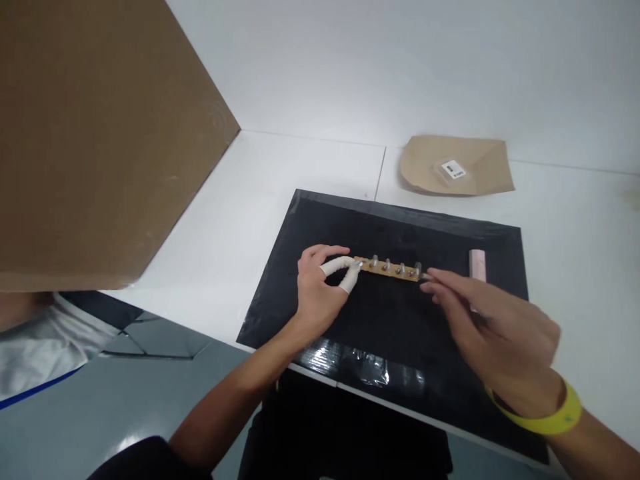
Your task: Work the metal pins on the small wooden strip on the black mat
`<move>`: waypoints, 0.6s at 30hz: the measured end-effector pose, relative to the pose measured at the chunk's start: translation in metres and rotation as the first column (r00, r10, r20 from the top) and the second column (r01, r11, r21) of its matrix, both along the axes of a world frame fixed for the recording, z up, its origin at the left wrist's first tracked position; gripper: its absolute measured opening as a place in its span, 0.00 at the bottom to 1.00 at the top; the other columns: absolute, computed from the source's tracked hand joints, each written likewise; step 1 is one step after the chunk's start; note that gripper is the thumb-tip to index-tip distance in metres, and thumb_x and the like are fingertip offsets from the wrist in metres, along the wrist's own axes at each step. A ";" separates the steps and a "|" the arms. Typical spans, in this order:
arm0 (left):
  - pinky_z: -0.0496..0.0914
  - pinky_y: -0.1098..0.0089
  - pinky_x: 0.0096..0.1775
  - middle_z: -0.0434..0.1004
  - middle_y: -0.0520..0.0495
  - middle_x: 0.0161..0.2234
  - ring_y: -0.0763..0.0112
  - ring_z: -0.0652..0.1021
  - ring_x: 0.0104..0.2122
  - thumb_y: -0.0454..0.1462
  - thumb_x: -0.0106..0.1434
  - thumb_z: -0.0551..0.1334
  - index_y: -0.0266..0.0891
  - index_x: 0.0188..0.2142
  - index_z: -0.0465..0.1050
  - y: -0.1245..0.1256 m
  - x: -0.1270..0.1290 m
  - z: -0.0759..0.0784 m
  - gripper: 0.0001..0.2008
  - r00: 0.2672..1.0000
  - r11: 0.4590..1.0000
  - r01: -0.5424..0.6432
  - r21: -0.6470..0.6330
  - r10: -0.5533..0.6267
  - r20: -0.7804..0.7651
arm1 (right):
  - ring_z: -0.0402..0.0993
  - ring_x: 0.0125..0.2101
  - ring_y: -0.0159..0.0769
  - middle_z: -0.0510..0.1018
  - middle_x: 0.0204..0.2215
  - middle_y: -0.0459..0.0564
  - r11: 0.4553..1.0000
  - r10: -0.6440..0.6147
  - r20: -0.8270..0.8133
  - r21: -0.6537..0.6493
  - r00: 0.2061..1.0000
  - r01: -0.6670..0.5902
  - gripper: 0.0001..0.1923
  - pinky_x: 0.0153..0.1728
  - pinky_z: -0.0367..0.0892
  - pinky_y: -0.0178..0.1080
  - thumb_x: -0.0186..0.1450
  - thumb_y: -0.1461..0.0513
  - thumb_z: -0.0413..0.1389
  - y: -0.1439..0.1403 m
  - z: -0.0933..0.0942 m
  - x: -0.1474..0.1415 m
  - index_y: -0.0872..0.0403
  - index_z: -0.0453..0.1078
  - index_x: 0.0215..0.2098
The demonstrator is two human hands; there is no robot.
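A narrow tan strip (393, 269) lies across the black mat (380, 313), bearing a row of several small clear pieces with dark spots beside them. My left hand (323, 283) wears white finger covers on thumb and index finger. Those two fingertips pinch the strip's left end, where a small whitish bit shows between them. At the opposite end, the thumb and index finger of my right hand (495, 320) are closed together. Something thin and pale sticks out from them toward the last clear piece; its kind cannot be made out.
A pink block (477, 265) sits on the mat behind my right hand. Farther back, a brown paper sheet (480, 153) carries a small clear case with a white label (453, 169). A tall brown panel (100, 133) stands at left, with a person's sleeve (45, 347) beyond it.
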State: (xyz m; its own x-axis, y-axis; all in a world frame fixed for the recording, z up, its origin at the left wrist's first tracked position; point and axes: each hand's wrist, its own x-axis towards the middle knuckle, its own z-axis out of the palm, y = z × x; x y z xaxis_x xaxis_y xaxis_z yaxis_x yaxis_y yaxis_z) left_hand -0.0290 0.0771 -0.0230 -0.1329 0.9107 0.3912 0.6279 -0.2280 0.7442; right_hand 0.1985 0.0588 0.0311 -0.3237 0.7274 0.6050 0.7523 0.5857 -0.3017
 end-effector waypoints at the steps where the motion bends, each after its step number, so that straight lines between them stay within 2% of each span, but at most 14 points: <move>1: 0.72 0.51 0.55 0.87 0.50 0.45 0.58 0.77 0.50 0.30 0.64 0.72 0.46 0.35 0.83 0.005 -0.001 -0.001 0.07 1.000 1.000 -0.008 -0.022 0.008 -0.024 | 0.86 0.35 0.33 0.88 0.39 0.46 0.997 -0.069 -0.030 -0.026 0.997 0.068 0.09 0.38 0.78 0.34 0.73 0.67 0.62 0.000 -0.002 0.002 0.53 0.77 0.51; 4: 0.70 0.49 0.56 0.87 0.51 0.46 0.57 0.77 0.51 0.30 0.62 0.73 0.46 0.35 0.84 0.014 -0.001 -0.003 0.07 0.995 0.996 -0.039 -0.081 0.031 -0.092 | 0.86 0.33 0.31 0.88 0.36 0.45 0.994 -0.076 -0.078 -0.080 0.994 0.069 0.07 0.36 0.78 0.33 0.75 0.65 0.60 -0.003 -0.012 0.007 0.53 0.78 0.49; 9: 0.66 0.47 0.59 0.86 0.52 0.48 0.56 0.77 0.53 0.32 0.63 0.73 0.48 0.35 0.84 0.016 0.005 -0.006 0.07 0.987 0.990 -0.061 -0.124 0.042 -0.155 | 0.86 0.33 0.29 0.88 0.36 0.43 0.974 -0.129 -0.190 -0.206 0.973 0.089 0.08 0.40 0.79 0.31 0.76 0.63 0.59 -0.009 -0.030 0.008 0.52 0.79 0.50; 18: 0.62 0.44 0.60 0.86 0.52 0.51 0.55 0.76 0.56 0.34 0.64 0.74 0.50 0.36 0.83 0.015 0.004 -0.004 0.06 0.982 0.978 -0.055 -0.203 0.016 -0.190 | 0.84 0.30 0.28 0.87 0.35 0.42 0.963 -0.128 -0.277 -0.264 0.952 0.052 0.08 0.36 0.79 0.31 0.74 0.65 0.60 -0.011 -0.038 0.008 0.51 0.79 0.50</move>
State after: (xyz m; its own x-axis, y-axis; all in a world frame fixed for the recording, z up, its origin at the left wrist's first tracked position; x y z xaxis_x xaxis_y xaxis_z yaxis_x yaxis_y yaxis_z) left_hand -0.0251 0.0917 -0.0267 -0.1091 0.9703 0.2157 0.7649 -0.0567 0.6417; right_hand 0.2063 0.0479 -0.0071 -0.0885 0.8852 0.4568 0.6564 0.3967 -0.6416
